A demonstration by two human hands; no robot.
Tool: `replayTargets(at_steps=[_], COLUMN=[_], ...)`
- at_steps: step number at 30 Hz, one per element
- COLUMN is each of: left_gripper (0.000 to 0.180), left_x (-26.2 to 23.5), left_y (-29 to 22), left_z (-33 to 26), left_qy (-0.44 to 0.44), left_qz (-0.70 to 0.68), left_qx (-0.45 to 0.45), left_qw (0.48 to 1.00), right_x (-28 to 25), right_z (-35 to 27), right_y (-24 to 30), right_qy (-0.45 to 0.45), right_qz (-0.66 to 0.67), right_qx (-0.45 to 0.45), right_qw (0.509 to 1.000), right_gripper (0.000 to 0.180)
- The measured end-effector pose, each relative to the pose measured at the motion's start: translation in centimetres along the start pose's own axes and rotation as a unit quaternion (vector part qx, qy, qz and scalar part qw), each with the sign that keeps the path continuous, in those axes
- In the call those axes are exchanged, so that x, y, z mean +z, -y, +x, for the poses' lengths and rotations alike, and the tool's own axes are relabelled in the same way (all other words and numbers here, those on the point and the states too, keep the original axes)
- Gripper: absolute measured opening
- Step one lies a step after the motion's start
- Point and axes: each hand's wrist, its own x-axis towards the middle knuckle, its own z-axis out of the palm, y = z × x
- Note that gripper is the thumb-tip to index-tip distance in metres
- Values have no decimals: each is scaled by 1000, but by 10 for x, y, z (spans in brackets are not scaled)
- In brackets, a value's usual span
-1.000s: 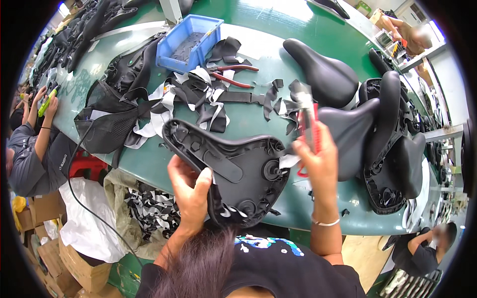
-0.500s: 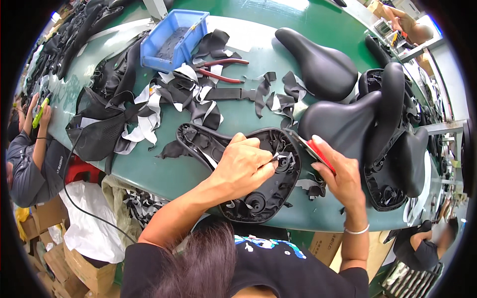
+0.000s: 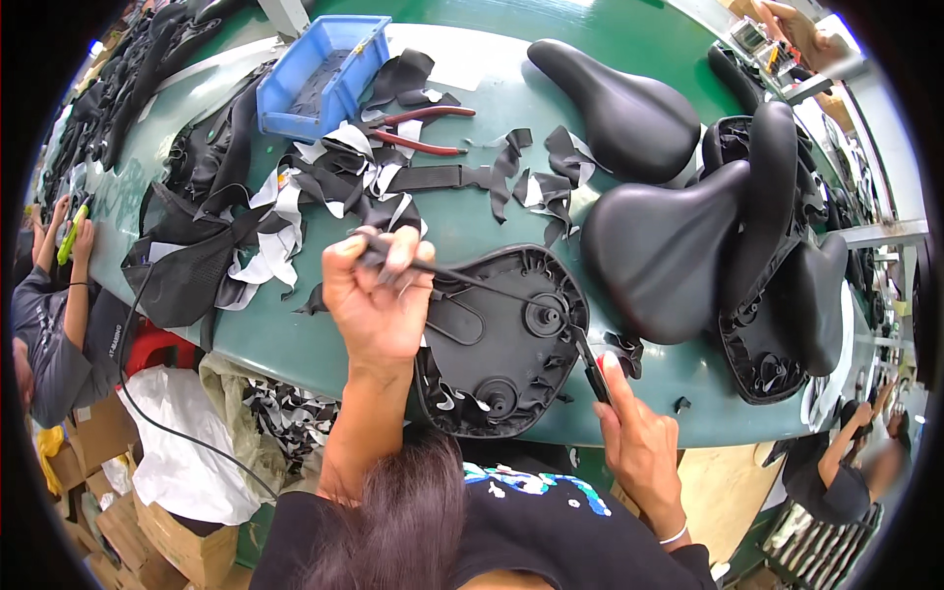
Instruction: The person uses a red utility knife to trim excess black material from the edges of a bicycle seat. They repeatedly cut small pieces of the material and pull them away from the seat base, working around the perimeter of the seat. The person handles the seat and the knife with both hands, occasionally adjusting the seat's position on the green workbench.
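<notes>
An upturned black bicycle saddle [image 3: 492, 364] lies near the table's front edge, its hollow underside and round fittings showing. My left hand [image 3: 379, 295] is closed over the saddle's left side, gripping a narrow black strip of cover material [image 3: 482, 286]. Thin and taut, the strip stretches from my fist to the saddle's right rim. There, a cutter blade [image 3: 583, 346] touches or nearly touches the rim; I cannot tell which. My right hand [image 3: 641, 447] is wrapped around the cutter's handle, with a bit of red showing under the fingers.
Finished-looking black saddles [image 3: 669, 256] are grouped on the right. Red-handled pincers [image 3: 423, 147] lie among black and white scraps [image 3: 344, 177] beyond my left hand. A blue bin [image 3: 324, 79] stands behind them. At far left a person [image 3: 59, 324] holds something yellow-green.
My left hand has moved left and up, pulling the strip out from the saddle's inside. My right hand has come down and nearer, bringing the blade to the right rim.
</notes>
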Motion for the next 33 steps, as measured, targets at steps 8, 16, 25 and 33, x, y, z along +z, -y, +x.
replayTargets(at_steps=[8,16,25,33], left_gripper=[15,47,60,50], left_x=[23,5,37,62], left_y=[17,-9,-91,-230], left_z=[48,72,-39,14], left_qy=[322,-3,328,195], left_qz=[857,485,532,163], left_qx=[236,-17,-118,133], left_qw=[325,875,772,958], right_x=[-21,-18,-64,-67], right_z=[82,59,176,91], right_y=[10,20,13,-7], right_qy=[-82,-52,58,41], right_qz=[-95,-166,-183,-228], right_qx=[-96,-115,-392,-206], right_qw=[987,978,900,951], right_gripper=[52,53,43,54])
